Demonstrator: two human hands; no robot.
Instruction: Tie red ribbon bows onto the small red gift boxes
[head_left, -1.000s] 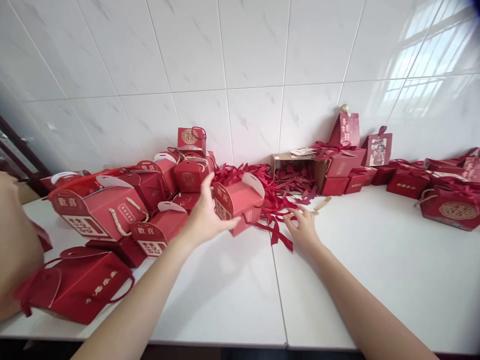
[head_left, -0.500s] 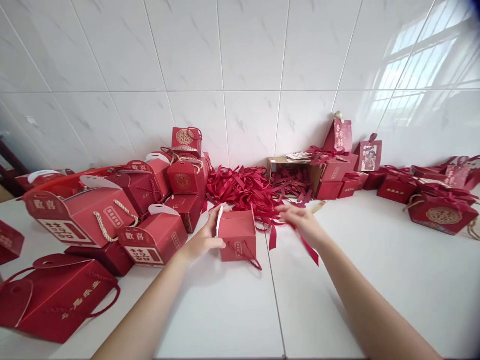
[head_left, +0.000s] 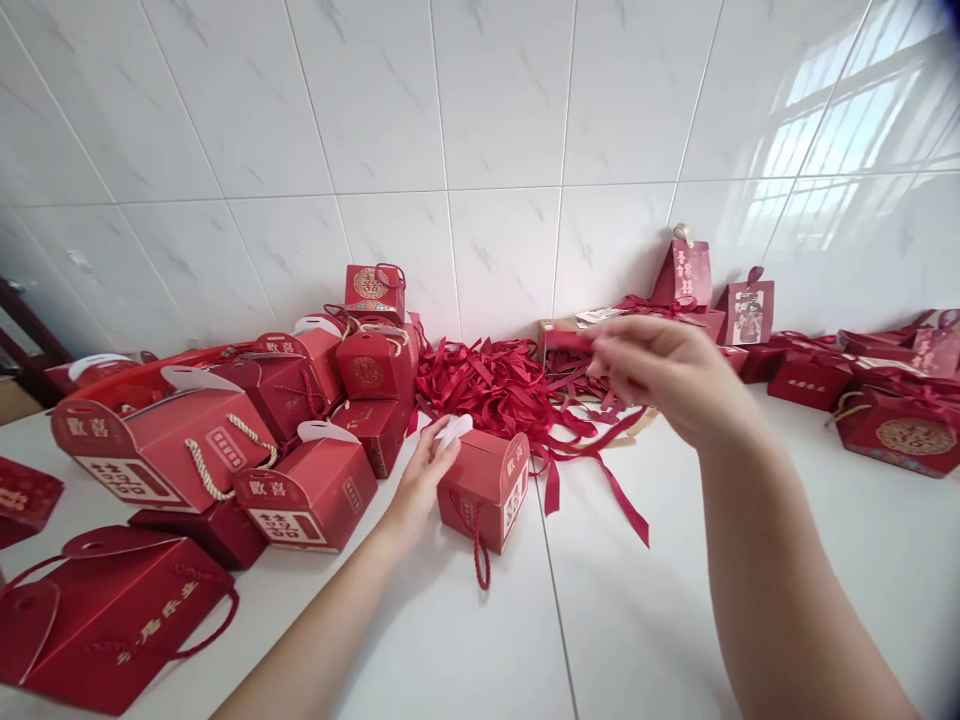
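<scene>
A small red gift box [head_left: 480, 480] with a dark red rope handle sits on the white tabletop in front of me. My left hand [head_left: 424, 480] is closed on its white-backed end flap, thumb against the flap. To the right, my right hand [head_left: 660, 370] is raised above the table with its fingers pinched. A short red ribbon [head_left: 566, 339], blurred by motion, sticks out from the fingertips. Behind the box and below that hand spreads a heap of red ribbons [head_left: 487, 380], with loose ends trailing forward onto the table.
Several red gift boxes [head_left: 307, 485] are stacked on the left, some with rope handles. A cardboard box [head_left: 551, 335] stands by the tiled wall [head_left: 502, 240]. More tied boxes [head_left: 892, 425] line the right side. A seam runs through the white tabletop [head_left: 622, 620].
My right hand has risen from the ribbon heap, now with a ribbon at its fingertips. The box has turned, so its printed end shows; my left hand still grips its flap.
</scene>
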